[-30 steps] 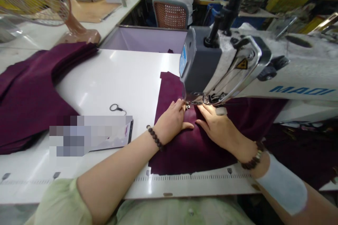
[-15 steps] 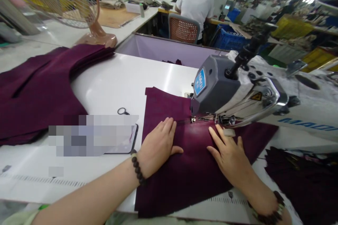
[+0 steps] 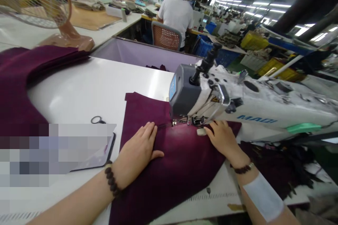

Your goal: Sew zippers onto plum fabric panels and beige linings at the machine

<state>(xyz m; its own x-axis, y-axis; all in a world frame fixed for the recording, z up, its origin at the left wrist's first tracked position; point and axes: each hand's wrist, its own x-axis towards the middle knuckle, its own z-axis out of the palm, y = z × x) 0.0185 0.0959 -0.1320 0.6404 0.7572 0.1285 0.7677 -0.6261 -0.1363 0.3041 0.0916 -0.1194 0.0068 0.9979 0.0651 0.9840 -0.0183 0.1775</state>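
Observation:
A piece of dark maroon fabric (image 3: pixel 171 172) lies on the white table of a sewing machine (image 3: pixel 206 98), its upper part under the presser foot (image 3: pixel 174 123). My left hand (image 3: pixel 139 151) rests flat on the fabric, left of the foot, thumb stretched out to the right. Over at the fabric's right side, my right hand (image 3: pixel 223 139) touches the cloth below the machine arm, thumb and fingers apart. A small pale rounded piece (image 3: pixel 201 132) sits by its thumb. Part of the fabric is hidden behind the machine head.
A maroon fabric stack (image 3: pixel 16 91) lies at left, by a fan (image 3: pixel 63 31). Near my left forearm are a partly blurred phone (image 3: pixel 107 153) and a black ring (image 3: pixel 96 119). Dark cloth pieces (image 3: pixel 274 168) lie at right. A person (image 3: pixel 176 12) sits ahead beyond a lilac bin (image 3: pixel 137 54).
The view has swung to the right. My right hand has moved away from the presser foot toward the fabric's right edge. My left hand stays flat on the cloth.

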